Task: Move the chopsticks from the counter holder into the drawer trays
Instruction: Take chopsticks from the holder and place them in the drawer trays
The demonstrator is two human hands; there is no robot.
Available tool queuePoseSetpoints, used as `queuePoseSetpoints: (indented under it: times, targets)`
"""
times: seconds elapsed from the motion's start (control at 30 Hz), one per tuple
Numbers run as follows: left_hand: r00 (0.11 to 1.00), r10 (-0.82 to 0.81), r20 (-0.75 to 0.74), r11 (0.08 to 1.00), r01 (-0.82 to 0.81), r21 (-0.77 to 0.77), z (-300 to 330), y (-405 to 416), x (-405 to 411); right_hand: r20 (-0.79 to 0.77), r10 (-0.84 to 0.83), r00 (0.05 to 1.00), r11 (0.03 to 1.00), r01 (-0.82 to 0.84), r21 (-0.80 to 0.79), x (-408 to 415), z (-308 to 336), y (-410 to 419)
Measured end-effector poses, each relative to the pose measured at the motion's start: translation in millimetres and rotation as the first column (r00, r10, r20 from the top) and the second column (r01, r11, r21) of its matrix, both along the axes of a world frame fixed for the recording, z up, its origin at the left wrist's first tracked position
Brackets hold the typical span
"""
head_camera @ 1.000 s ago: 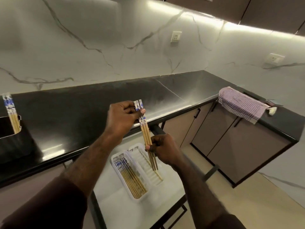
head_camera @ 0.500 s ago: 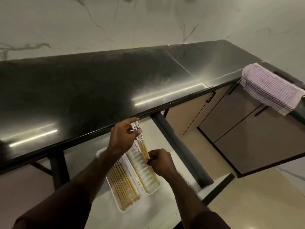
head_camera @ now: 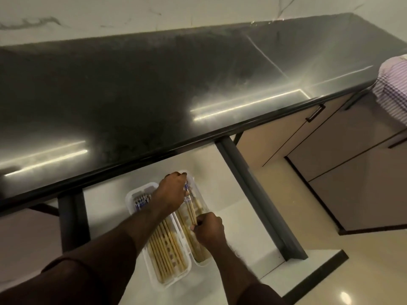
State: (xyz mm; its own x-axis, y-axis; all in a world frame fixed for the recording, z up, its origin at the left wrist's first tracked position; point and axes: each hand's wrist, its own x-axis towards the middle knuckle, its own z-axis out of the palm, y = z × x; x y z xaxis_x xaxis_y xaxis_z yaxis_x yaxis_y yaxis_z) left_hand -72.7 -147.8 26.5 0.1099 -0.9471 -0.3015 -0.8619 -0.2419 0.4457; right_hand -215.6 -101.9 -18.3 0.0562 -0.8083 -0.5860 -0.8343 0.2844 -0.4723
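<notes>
1. head view, nearest: the right hand (head_camera: 208, 227) pinches the plain ends of a small bundle of chopsticks (head_camera: 191, 209).
2. the left hand (head_camera: 171, 190) grips the same bundle at its blue-patterned ends, low over the right tray (head_camera: 203, 261).
3. just beside it, the left tray (head_camera: 154, 280) holds a row of chopsticks; both sit in the open white drawer (head_camera: 231, 194).
4. beyond, the black counter (head_camera: 154, 84), with a striped cloth (head_camera: 392, 93) at its right edge.

A small bundle of wooden chopsticks (head_camera: 191, 206) with blue-patterned tops lies lengthwise over the right white tray (head_camera: 200, 259) in the open drawer (head_camera: 237, 219). The left tray (head_camera: 152, 269) beside it holds a row of matching chopsticks (head_camera: 166, 249).
</notes>
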Motion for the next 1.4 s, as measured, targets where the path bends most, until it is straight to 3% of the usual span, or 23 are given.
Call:
queuePoseSetpoints:
  times: [0.23, 0.4, 0.53, 0.63, 0.77, 0.9, 1.13, 1.23, 1.4]
  targets:
    - [0.970, -0.162, 0.178, 0.981, 0.139, 0.136, -15.7, -10.0, 0.5, -0.075, -0.044, 0.996, 0.999, 0.043, -0.010, 11.1, -6.3, 2.8]
    - [0.973, -0.181, 0.144, 0.950, 0.135, 0.283, -21.7, -15.8, -2.1, -0.112, -0.052, 0.992, 0.995, 0.041, -0.095, 15.2, -13.2, 12.4]
    - [0.983, -0.149, 0.107, 0.962, 0.120, 0.244, -25.9, -8.8, -4.4, -0.131, -0.042, 0.991, 0.990, 0.024, -0.140, 15.9, -16.7, 16.3]
    - [0.979, -0.177, 0.098, 0.937, 0.137, 0.321, -26.8, -5.1, -6.2, -0.128, -0.024, 0.992, 0.988, 0.005, -0.154, 15.2, -19.1, 17.6]
    - [0.990, -0.124, 0.071, 0.960, 0.101, 0.260, -25.7, -5.1, -6.0, -0.165, 0.041, 0.986, 0.980, -0.071, -0.184, 14.8, -19.9, 14.6]
    - [0.970, -0.202, 0.137, 0.916, 0.137, 0.378, -25.8, -5.8, -7.8, -0.203, 0.115, 0.972, 0.961, -0.161, -0.226, 13.5, -19.9, 13.2]
    - [0.963, -0.213, 0.165, 0.953, 0.168, 0.251, -26.3, -4.9, -10.0, -0.200, 0.205, 0.958, 0.922, -0.258, -0.289, 10.6, -24.5, 20.3]
    - [0.944, -0.250, 0.214, 0.932, 0.175, 0.318, -28.0, -6.4, -11.8, -0.191, 0.210, 0.959, 0.925, -0.258, -0.279, 10.5, -24.7, 19.8]
    - [0.929, -0.270, 0.252, 0.943, 0.202, 0.266, -32.6, -6.0, -13.3, -0.193, 0.223, 0.955, 0.922, -0.271, -0.277, 9.4, -26.0, 19.9]
